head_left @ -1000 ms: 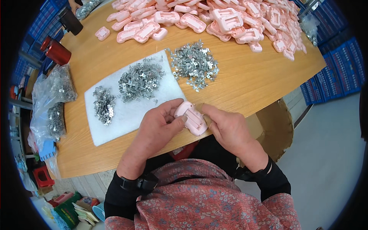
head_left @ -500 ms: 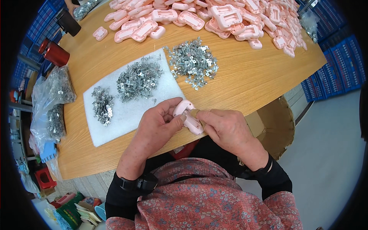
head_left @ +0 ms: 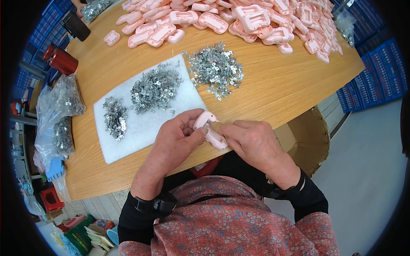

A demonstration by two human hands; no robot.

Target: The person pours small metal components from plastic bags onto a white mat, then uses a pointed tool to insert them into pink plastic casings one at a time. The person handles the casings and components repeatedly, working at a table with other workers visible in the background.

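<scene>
Casing (head_left: 217, 140) looks smooth plastic, clips (head_left: 216, 70) shiny metal, tabletop (head_left: 273, 91) grained wood.

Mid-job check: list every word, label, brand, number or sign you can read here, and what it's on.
None reads clearly enough to quote.
Green package, lower left: pale marks, possibly lettering, too small to read.
Blue stacks, right: rows of pale marks, too small to tell whether they are text.
Pink casing in the left hand: no lettering I can make out.

Clips (head_left: 156, 90) on mat (head_left: 141, 138), casings (head_left: 252, 20) behind
</scene>
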